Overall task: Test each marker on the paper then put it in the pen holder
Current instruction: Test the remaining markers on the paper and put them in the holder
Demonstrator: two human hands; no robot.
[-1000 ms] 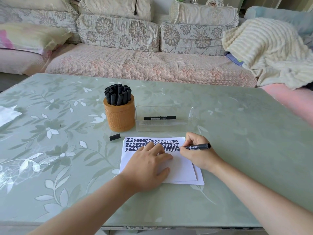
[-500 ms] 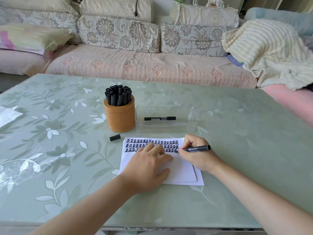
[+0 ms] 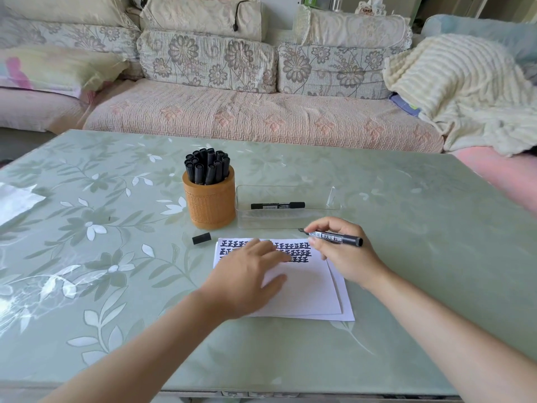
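My right hand (image 3: 341, 251) grips an uncapped black marker (image 3: 334, 237), held level above the top right corner of the white paper (image 3: 308, 289), its tip pointing left. My left hand (image 3: 247, 274) lies flat on the paper, fingers spread, covering part of the rows of black marks (image 3: 293, 251). The marker's black cap (image 3: 201, 238) rests on the table left of the paper. Behind it stands the orange pen holder (image 3: 210, 203), full of several black markers. One more capped marker (image 3: 277, 205) lies in a clear plastic tray (image 3: 331, 199) beyond the paper.
The green floral table (image 3: 421, 242) reaches to a sofa (image 3: 261, 112) at the back. A white sheet (image 3: 16, 202) lies at the left table edge. A cream blanket (image 3: 465, 88) is heaped on the sofa's right end.
My right hand has lifted the marker off the paper and moved it up toward the tray. My left hand has slid a little left and up over the marks.
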